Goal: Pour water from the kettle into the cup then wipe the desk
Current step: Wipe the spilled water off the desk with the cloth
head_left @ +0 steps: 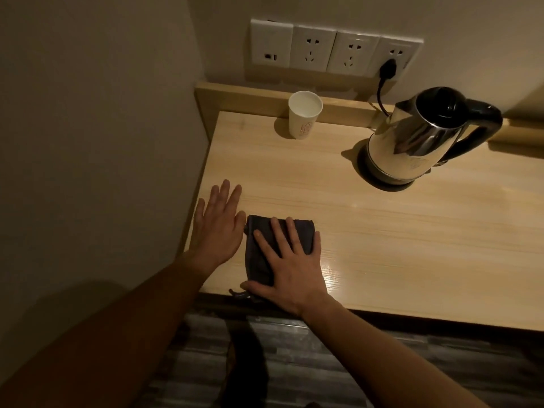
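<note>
dark grey cloth point(265, 245), white cup point(304, 116)

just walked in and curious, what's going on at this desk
A person is wiping the light wooden desk. The right hand lies flat on a folded dark grey cloth near the front edge, pressing it to the surface. The left hand rests open on the desk just beside the cloth. At the back, a white paper cup stands upright, and the steel electric kettle with a black handle sits on its base, plugged into the wall.

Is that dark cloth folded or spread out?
Folded: the cloth is a compact, layered rectangle on the desk under the flat right hand.
</note>
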`<action>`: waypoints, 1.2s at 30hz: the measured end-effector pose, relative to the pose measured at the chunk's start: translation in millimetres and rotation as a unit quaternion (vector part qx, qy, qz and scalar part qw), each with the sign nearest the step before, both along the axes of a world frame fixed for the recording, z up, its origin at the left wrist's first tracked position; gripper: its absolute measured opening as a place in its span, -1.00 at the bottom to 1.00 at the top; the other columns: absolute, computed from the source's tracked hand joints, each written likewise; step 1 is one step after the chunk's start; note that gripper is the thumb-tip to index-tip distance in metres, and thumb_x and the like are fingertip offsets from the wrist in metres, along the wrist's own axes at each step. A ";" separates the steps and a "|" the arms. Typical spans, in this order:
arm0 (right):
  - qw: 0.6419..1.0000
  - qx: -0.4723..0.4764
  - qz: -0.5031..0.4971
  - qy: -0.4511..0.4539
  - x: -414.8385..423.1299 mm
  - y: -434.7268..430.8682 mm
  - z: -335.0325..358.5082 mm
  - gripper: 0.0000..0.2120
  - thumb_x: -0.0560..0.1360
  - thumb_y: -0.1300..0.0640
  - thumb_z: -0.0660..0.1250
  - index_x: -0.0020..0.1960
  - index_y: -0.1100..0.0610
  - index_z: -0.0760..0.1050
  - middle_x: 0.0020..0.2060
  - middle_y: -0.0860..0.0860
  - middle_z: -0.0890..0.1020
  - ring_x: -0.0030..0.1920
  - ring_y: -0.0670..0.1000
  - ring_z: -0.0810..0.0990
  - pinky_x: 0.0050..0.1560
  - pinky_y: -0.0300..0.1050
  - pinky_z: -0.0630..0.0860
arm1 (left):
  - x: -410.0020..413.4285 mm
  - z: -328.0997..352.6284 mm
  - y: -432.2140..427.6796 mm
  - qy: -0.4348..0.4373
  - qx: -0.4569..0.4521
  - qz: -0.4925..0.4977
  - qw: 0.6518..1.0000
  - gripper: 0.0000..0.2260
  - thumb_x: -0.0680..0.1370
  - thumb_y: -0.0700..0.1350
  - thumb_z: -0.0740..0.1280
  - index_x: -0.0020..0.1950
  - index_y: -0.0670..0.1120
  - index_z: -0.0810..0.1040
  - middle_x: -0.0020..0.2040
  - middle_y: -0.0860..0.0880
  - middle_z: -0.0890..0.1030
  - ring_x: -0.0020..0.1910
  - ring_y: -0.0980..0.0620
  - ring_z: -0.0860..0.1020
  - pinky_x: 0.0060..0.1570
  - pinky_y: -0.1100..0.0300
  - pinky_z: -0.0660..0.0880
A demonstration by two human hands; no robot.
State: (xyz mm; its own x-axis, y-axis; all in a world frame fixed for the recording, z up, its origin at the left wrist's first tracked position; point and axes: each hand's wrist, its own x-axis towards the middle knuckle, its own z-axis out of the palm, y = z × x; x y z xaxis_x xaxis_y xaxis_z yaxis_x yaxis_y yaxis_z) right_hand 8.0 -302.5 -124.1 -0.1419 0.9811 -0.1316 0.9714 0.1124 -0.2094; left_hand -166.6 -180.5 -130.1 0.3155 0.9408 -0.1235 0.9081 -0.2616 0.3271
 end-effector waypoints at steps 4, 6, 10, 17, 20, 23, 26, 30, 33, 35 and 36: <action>1.000 0.004 -0.007 0.008 -1.8 -8.4 -2.3 -0.05 0.45 -0.66 -0.05 0.69 -0.21 -0.09 0.70 0.12 -0.10 0.69 0.17 -0.23 0.54 0.49 -0.23 | 2.1 -11.4 0.6 0.062 0.022 -0.003 0.998 -0.40 0.68 0.18 -0.21 0.72 0.05 -0.11 0.74 -0.02 -0.10 0.71 -0.05 -0.14 0.62 -0.15 -0.17; 1.000 -0.005 0.001 0.023 -0.1 -17.2 -2.0 -0.08 0.49 -0.63 -0.04 0.69 -0.18 -0.11 0.70 0.11 -0.09 0.69 0.13 -0.22 0.59 0.39 -0.19 | 2.7 -12.6 1.2 0.063 0.021 -0.004 0.998 -0.39 0.67 0.19 -0.21 0.72 0.05 -0.11 0.74 -0.03 -0.09 0.71 -0.05 -0.13 0.62 -0.15 -0.18; 0.999 -0.012 0.041 0.018 2.1 -45.4 -4.3 -0.18 0.61 -0.43 0.11 0.70 -0.12 -0.10 0.70 0.11 -0.05 0.69 0.14 -0.15 0.63 0.30 0.03 | 4.0 -12.4 1.9 0.076 0.000 0.000 0.997 -0.34 0.63 0.27 -0.25 0.71 0.06 -0.17 0.73 -0.02 -0.15 0.70 -0.03 -0.19 0.62 -0.14 -0.24; 0.973 -0.082 -0.014 0.215 23.7 -67.6 38.3 -0.52 0.65 -0.24 0.20 0.53 -0.16 0.40 0.50 -0.10 0.51 0.55 -0.10 0.37 0.60 0.12 0.18 | 18.4 -9.7 -3.5 0.092 -0.017 0.023 0.995 -0.28 0.61 0.33 -0.29 0.70 0.00 -0.24 0.73 -0.05 -0.20 0.69 -0.11 -0.24 0.62 -0.17 -0.28; 0.859 -0.134 -0.201 0.452 42.3 -43.6 79.5 -0.56 0.57 -0.42 0.20 0.10 -0.13 0.65 -0.08 -0.10 0.75 -0.04 -0.12 0.69 0.09 -0.01 0.58 | 18.8 -12.0 -4.6 0.096 -0.001 0.023 0.995 -0.28 0.62 0.33 -0.25 0.70 -0.02 -0.18 0.73 -0.07 -0.13 0.70 -0.14 -0.18 0.63 -0.21 -0.21; 0.809 -0.108 -0.269 0.512 67.6 3.0 111.0 -0.53 0.51 -0.46 0.19 0.11 -0.19 0.66 -0.03 -0.15 0.76 -0.03 -0.16 0.72 -0.10 -0.28 0.60 | 18.2 -12.3 -3.6 0.094 0.007 0.015 0.995 -0.27 0.63 0.33 -0.25 0.71 -0.04 -0.10 0.73 -0.09 -0.06 0.70 -0.16 -0.11 0.63 -0.24 -0.12; 0.810 -0.049 -0.258 0.524 89.8 64.4 124.4 -0.59 0.54 -0.42 0.18 0.18 -0.25 0.61 0.07 -0.23 0.73 0.09 -0.22 0.68 -0.03 -0.33 0.61 | 19.3 -12.9 -4.0 0.093 0.011 0.007 0.996 -0.27 0.64 0.33 -0.25 0.71 -0.04 -0.07 0.72 -0.10 -0.05 0.70 -0.17 -0.08 0.62 -0.27 -0.06; 0.906 -0.030 -0.165 0.389 115.1 139.3 101.8 -0.56 0.64 -0.27 0.18 0.44 -0.12 0.45 0.25 -0.07 0.66 0.27 -0.02 0.61 0.32 0.14 0.57 | 19.3 -15.4 -3.1 0.100 0.008 0.008 0.995 -0.29 0.65 0.32 -0.21 0.71 -0.04 -0.10 0.72 -0.09 -0.08 0.70 -0.16 -0.13 0.62 -0.27 -0.10; 0.987 -0.091 -0.069 0.110 121.3 172.6 60.1 -0.28 0.58 -0.47 0.03 0.64 -0.16 0.14 0.62 0.04 0.30 0.63 0.14 0.20 0.61 0.31 0.11 | 20.1 -17.2 -0.5 0.109 -0.003 0.005 0.994 -0.27 0.61 0.35 -0.31 0.69 -0.02 -0.22 0.71 -0.08 -0.18 0.69 -0.15 -0.20 0.61 -0.25 -0.18; 0.993 -0.100 -0.052 0.039 119.7 176.7 37.5 -0.17 0.51 -0.60 -0.11 0.67 -0.26 -0.12 0.71 -0.03 -0.02 0.69 0.06 -0.15 0.65 0.23 -0.15 | 20.1 -18.0 0.6 0.118 -0.009 0.008 0.993 -0.27 0.60 0.35 -0.35 0.68 -0.01 -0.29 0.71 -0.07 -0.25 0.68 -0.14 -0.26 0.60 -0.23 -0.23; 0.994 -0.085 -0.052 0.038 119.7 177.0 28.7 -0.18 0.50 -0.62 -0.15 0.66 -0.29 -0.18 0.71 -0.06 -0.08 0.68 0.03 -0.22 0.64 0.20 -0.20 | 20.2 -17.9 1.1 0.124 -0.011 0.010 0.992 -0.27 0.59 0.35 -0.35 0.67 -0.01 -0.31 0.70 -0.07 -0.27 0.68 -0.14 -0.28 0.59 -0.23 -0.25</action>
